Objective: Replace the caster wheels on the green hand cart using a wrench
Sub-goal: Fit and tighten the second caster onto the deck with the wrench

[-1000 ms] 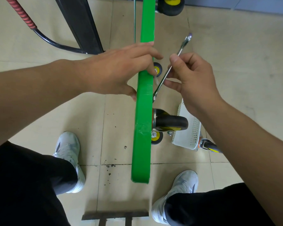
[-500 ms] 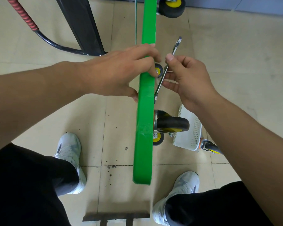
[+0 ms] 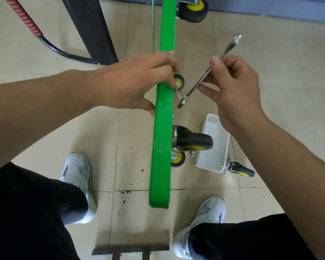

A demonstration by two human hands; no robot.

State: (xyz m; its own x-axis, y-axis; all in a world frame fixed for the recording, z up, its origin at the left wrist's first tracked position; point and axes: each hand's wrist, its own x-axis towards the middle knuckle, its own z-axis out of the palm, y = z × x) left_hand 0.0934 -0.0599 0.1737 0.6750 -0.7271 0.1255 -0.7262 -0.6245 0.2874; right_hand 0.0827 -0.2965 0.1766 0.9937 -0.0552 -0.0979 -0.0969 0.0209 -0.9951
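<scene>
Head view: edge-up green cart (image 3: 161,147) gripped by left hand (image 3: 128,81), silver wrench (image 3: 195,87) pinched by right hand (image 3: 235,91).

green cart (image 3: 162,128) and far caster wheel (image 3: 193,10) run off the top edge.

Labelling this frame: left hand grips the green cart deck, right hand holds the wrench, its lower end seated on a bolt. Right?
No. In the head view the lower end of the wrench hangs clear of the green cart deck, floor between, not on a bolt. The left hand grips the deck, the right hand holds the wrench.
</scene>
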